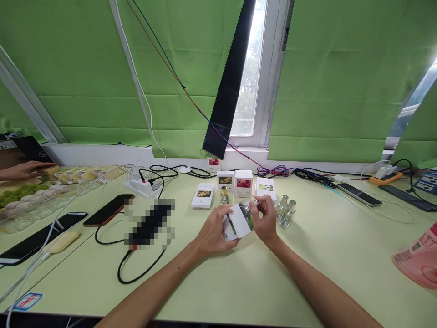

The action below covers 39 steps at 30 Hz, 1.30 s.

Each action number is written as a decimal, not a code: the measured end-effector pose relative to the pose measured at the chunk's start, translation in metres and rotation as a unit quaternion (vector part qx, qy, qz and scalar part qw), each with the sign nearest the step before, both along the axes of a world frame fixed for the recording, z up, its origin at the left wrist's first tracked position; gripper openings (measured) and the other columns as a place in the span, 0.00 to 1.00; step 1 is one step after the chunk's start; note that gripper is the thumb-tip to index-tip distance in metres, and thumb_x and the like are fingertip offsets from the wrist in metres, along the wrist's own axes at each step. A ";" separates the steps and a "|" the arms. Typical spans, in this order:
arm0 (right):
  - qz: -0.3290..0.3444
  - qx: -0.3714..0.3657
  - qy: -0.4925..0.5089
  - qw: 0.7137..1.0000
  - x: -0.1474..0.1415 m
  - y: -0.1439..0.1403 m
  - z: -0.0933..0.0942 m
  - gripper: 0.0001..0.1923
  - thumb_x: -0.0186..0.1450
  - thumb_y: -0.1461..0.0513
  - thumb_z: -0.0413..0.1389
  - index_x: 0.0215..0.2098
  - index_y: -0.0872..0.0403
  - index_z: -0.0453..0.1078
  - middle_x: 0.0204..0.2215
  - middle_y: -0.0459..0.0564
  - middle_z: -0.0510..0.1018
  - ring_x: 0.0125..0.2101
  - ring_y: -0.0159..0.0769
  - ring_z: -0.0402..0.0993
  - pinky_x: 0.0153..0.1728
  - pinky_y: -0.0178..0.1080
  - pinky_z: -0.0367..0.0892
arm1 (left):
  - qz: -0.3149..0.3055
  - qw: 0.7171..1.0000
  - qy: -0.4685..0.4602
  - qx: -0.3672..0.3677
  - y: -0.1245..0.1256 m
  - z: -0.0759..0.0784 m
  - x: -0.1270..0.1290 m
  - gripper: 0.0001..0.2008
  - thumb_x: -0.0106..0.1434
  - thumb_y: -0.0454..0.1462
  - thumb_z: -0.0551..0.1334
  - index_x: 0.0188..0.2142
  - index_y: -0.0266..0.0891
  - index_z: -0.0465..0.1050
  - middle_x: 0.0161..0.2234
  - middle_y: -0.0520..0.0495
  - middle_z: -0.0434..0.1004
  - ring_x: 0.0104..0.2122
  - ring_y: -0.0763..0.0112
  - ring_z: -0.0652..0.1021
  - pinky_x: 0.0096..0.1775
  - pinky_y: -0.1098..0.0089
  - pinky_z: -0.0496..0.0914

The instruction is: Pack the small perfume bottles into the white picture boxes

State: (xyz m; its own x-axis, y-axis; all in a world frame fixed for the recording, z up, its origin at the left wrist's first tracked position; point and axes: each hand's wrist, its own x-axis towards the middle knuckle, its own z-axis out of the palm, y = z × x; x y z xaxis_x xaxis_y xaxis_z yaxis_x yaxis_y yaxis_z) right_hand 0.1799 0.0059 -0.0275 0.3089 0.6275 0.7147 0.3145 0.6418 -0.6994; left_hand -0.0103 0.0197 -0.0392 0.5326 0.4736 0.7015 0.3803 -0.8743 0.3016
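Note:
My left hand (215, 230) grips a small white carton (238, 223) by its side, its open end facing right. My right hand (265, 221) pinches a small glass bottle (248, 212) that sits partly inside the carton's opening. Just behind my hands a small gold-capped bottle (224, 195) stands upright, and two clear bottles (286, 210) stand to the right of my right hand. Several white cartons with flower pictures (235, 182) stand or lie in a row behind them.
A pale green table (307, 273) holds phones (105, 210), black cables (136, 269) and a white power strip (141, 186) at the left. More phones (359, 194) and cables lie at the right, a pink bag (418, 259) at the edge. Another person's hand (23, 169) rests far left.

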 end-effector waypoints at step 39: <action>-0.002 0.087 -0.032 0.996 -0.003 -0.007 0.004 0.11 0.73 0.55 0.49 0.38 0.51 0.67 0.21 0.42 0.71 0.18 0.31 0.66 0.20 0.34 0.62 | -0.046 0.997 -0.039 -0.056 0.005 -0.004 0.001 0.40 0.50 0.34 0.71 0.54 0.52 0.46 0.58 0.38 0.61 0.56 0.47 0.73 0.48 0.49 0.76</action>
